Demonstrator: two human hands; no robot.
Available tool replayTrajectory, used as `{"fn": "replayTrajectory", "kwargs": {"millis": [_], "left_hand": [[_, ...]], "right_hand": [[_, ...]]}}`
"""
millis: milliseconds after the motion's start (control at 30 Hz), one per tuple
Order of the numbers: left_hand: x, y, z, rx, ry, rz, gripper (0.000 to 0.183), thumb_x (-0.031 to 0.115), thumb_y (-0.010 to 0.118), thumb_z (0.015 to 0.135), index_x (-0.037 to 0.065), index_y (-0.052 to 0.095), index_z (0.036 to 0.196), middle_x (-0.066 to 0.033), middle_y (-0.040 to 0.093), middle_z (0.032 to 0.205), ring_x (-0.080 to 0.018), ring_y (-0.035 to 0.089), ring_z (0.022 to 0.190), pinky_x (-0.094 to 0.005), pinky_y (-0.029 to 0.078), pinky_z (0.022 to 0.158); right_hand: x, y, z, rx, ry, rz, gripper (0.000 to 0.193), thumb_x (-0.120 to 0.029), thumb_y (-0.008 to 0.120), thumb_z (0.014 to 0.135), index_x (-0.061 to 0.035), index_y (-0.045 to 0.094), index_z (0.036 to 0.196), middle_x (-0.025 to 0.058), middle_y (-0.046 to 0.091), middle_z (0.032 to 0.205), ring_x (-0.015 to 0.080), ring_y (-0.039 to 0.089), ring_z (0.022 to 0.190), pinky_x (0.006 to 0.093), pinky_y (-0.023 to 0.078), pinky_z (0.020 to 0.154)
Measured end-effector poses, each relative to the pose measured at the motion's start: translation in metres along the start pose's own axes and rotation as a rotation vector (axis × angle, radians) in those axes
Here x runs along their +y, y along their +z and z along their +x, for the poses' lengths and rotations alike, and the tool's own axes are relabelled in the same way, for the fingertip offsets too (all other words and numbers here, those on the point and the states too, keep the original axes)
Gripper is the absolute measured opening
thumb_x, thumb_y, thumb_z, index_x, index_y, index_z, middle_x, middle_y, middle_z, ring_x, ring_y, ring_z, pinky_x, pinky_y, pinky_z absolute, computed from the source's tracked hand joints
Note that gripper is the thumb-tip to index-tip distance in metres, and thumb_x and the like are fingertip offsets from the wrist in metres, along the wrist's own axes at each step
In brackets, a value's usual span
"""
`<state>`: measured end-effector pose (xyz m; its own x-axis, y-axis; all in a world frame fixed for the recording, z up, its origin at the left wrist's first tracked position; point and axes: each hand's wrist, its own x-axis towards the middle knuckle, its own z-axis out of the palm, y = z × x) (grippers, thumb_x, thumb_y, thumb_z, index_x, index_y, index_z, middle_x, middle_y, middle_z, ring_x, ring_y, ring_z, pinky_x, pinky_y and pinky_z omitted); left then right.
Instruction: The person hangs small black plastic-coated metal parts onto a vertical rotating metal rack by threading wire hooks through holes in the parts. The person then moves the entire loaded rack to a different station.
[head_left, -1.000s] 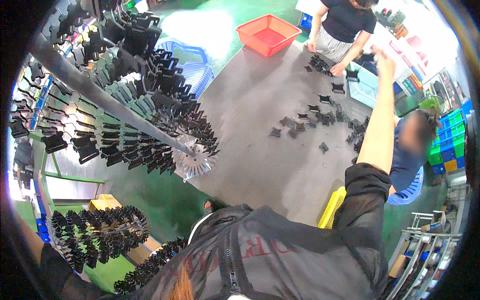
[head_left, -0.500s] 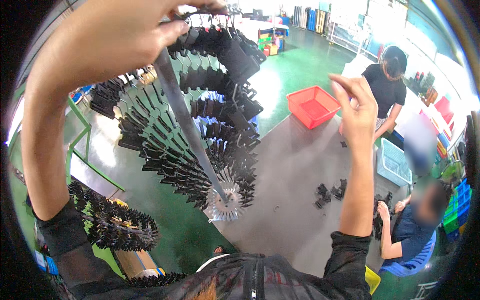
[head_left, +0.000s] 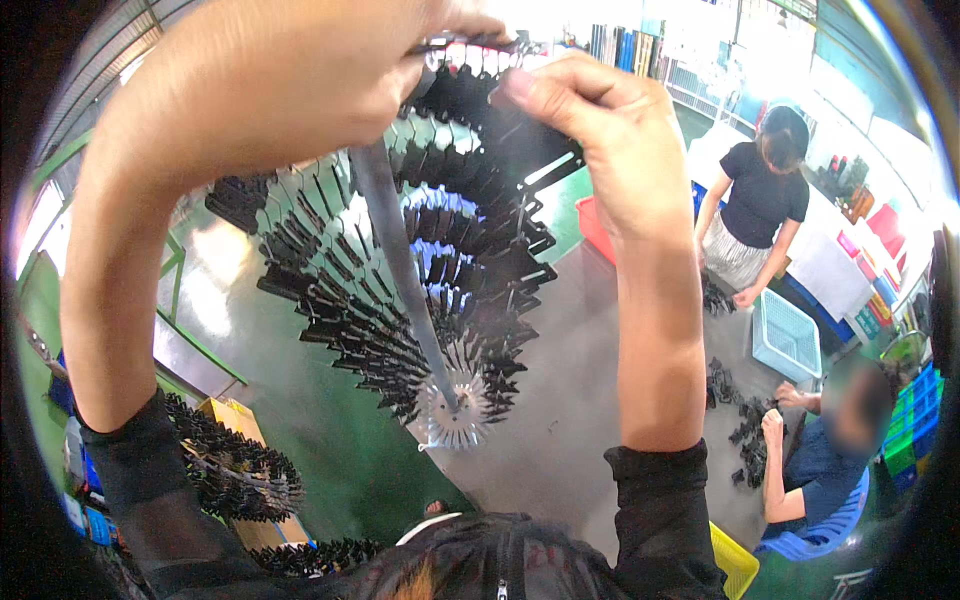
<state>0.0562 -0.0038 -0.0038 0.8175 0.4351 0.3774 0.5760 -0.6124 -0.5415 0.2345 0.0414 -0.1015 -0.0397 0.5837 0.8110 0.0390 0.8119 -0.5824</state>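
Note:
A tall rack with a grey central pole (head_left: 400,260) stands before me, ending in a silver slotted disc (head_left: 455,410) at the bottom. Tiers of wire hooks carry many small black parts (head_left: 440,160) around the pole. My left hand (head_left: 400,60) is closed at the top of the rack, its fingers bent around the rim and partly cut off by the frame edge. Beside it, my right hand (head_left: 615,120) pinches a flat black part (head_left: 540,145) at the rack's upper right. The fingertips partly hide where that part meets its hook.
On the grey table (head_left: 560,380) lie loose black parts (head_left: 745,430) and a light blue basket (head_left: 785,335). My right forearm partly hides a red basket (head_left: 595,230). Two people work along the right side. Another loaded rack (head_left: 240,475) is at lower left; a yellow bin (head_left: 735,565) is at lower right.
My right hand has moved left and up from above the table to the rack's top and now pinches a black part. The left hand and rack appear shifted slightly right.

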Motion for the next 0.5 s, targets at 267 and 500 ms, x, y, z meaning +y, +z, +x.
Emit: {"fn": "replayTrajectory", "kwargs": {"millis": [267, 500], "left_hand": [[0.016, -0.002, 0.006, -0.028, -0.083, -0.087, 0.033, -0.002, 0.047, 0.075, -0.001, 0.057, 0.106, -0.0203, 0.062, 0.080, -0.0333, 0.060, 0.075, -0.0392, 0.049, 0.069], [0.002, -0.004, 0.000, -0.026, -0.074, -0.115, 0.035, -0.003, 0.047, 0.078, 0.001, 0.055, 0.112, -0.0186, 0.063, 0.087, -0.0284, 0.061, 0.080, -0.0362, 0.050, 0.072]], "right_hand": [[0.005, -0.023, -0.006, -0.112, 0.096, 0.198, 0.021, -0.019, 0.064, 0.082, 0.0016, 0.066, 0.082, 0.0056, 0.065, 0.076, 0.0095, 0.059, 0.070, 0.0207, 0.045, 0.069], [0.004, -0.043, -0.012, -0.015, 0.101, 0.171, 0.022, -0.020, 0.063, 0.083, 0.0008, 0.066, 0.087, 0.0040, 0.065, 0.078, 0.0059, 0.049, 0.067, 0.0186, 0.037, 0.065]]}}
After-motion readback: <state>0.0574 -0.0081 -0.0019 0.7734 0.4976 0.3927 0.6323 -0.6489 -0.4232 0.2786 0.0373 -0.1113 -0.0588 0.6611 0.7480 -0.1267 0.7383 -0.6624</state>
